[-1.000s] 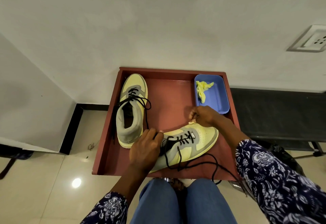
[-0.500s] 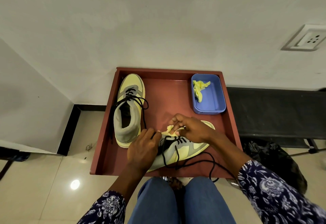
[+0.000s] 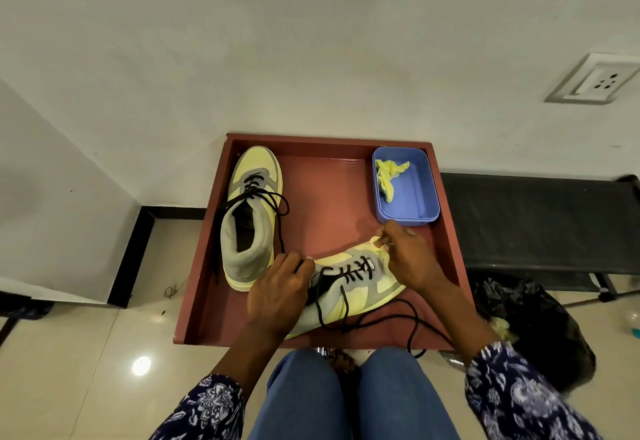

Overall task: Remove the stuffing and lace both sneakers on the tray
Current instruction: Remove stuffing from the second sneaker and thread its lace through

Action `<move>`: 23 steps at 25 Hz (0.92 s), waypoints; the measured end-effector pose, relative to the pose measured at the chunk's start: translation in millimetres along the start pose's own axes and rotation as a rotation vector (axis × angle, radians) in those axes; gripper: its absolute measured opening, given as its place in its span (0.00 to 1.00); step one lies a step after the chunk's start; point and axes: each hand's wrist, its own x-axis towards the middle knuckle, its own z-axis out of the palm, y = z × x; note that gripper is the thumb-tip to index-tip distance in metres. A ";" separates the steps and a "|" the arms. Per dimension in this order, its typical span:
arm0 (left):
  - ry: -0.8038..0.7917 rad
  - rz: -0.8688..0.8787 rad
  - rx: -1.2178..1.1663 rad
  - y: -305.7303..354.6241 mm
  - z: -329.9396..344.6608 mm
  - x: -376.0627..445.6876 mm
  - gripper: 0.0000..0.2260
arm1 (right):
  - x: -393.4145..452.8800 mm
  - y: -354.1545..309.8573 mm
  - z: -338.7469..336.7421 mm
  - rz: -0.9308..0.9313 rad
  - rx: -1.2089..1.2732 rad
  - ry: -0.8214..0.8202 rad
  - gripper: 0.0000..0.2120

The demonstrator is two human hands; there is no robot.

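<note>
A red-brown tray [image 3: 329,204] holds two yellow-and-grey sneakers. The far sneaker [image 3: 249,217] stands upright at the left, its black lace loose over the sides. The near sneaker [image 3: 360,294] lies slanted along the tray's front, with a black lace [image 3: 391,321] threaded through a few eyelets and trailing over the edge. My left hand [image 3: 280,294] grips this sneaker's heel collar. My right hand [image 3: 408,259] pinches a small wad of yellow stuffing [image 3: 375,243] above the toe end. A blue container [image 3: 412,197] in the tray's far right corner holds another yellow stuffing piece [image 3: 389,176].
A black bench [image 3: 536,224] runs along the wall to the right of the tray, with a black bag [image 3: 530,328] on the floor below it. My knees in jeans [image 3: 346,394] press against the tray's front edge. A white wall stands just behind the tray.
My right hand went from the toe to the near sneaker's opening, then back right toward the blue container with the yellow wad pinched. My left hand stayed on the heel.
</note>
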 end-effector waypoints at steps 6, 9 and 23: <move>0.010 -0.002 -0.006 -0.4 -0.4 0.3 0.06 | -56.8 -6.6 42.2 0.069 0.052 0.321 0.17; 0.014 0.015 -0.008 -0.6 -1.5 0.5 0.06 | -57.4 12.7 38.4 0.108 0.045 0.322 0.16; 0.027 0.002 0.005 0.8 -2.9 1.6 0.08 | -46.9 -9.2 39.8 0.176 0.081 0.379 0.15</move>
